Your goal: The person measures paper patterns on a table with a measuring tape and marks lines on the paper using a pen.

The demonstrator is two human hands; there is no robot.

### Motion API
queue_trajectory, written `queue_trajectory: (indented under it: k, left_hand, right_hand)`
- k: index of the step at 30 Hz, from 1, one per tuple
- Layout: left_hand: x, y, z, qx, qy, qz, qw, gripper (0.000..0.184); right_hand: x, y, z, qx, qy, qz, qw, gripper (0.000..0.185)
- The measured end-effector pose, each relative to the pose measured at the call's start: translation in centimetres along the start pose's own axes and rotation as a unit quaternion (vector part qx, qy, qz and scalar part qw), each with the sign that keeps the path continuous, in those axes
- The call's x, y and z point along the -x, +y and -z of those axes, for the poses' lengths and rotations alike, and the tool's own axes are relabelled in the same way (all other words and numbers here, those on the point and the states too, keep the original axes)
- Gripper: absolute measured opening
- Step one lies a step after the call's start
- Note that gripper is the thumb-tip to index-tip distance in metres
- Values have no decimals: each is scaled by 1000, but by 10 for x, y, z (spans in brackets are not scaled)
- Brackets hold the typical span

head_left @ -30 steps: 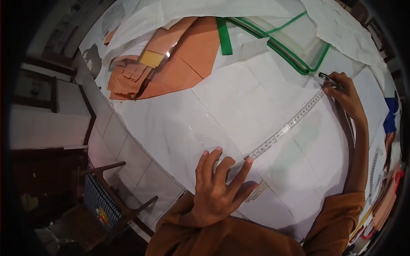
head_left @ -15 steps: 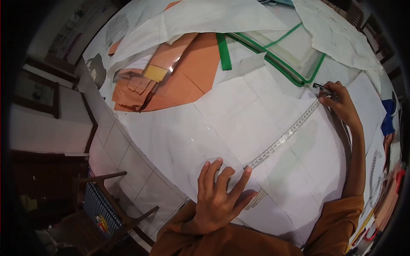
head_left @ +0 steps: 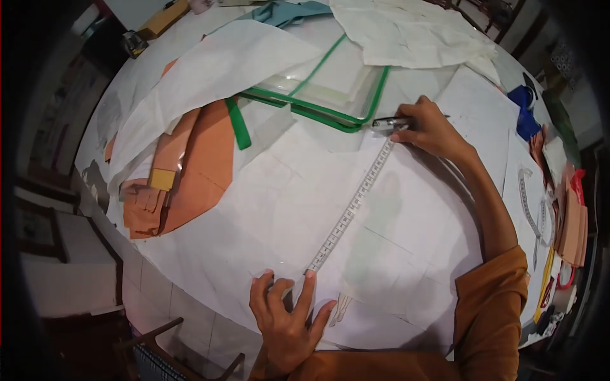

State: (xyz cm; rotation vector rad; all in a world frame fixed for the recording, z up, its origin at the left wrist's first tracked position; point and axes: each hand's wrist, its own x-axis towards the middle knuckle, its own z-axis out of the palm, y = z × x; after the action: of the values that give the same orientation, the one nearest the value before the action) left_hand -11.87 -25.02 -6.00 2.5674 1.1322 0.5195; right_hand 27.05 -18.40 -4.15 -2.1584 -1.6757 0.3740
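Observation:
A pale measuring tape [head_left: 349,213] runs slantwise over a large white sheet [head_left: 273,209] marked with faint lines. My left hand [head_left: 286,330] rests on the sheet with fingers spread, its index fingertip pressing the near end of the tape. At the far end, my right hand [head_left: 432,130] is closed around a dark and silver pen [head_left: 389,123], and its thumb touches the tape. Just beyond that hand lies a clear case with green edging [head_left: 305,111].
Orange fabric [head_left: 203,190] in clear plastic lies at the left. White cloth [head_left: 413,38] and teal cloth [head_left: 286,13] are at the back. Another tape [head_left: 527,203], a blue item [head_left: 524,114] and red-handled scissors [head_left: 565,277] lie right. A wooden chair [head_left: 171,343] stands lower left.
My view has swung to the right, so the table's contents sit further left. Both hands stay at the two ends of the tape, the right still with the pen.

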Motion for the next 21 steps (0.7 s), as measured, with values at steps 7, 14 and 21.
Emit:
queue_trajectory:
  k: [7,14,21]
  left_hand:
    - [-1,-2,2,-4,12,-7,1000,53]
    - [0,-4,0,-10,14,-20,1000,56]
    - [0,-3,1,-12,9,-17,1000,55]
  right_hand:
    - [-3,-2,-5,-10,12,-14,1000,35]
    - [-3,-3,-3,-5,1,-34,999,35]
    - [-4,-3,-3,-2,-15,-44,999,37]
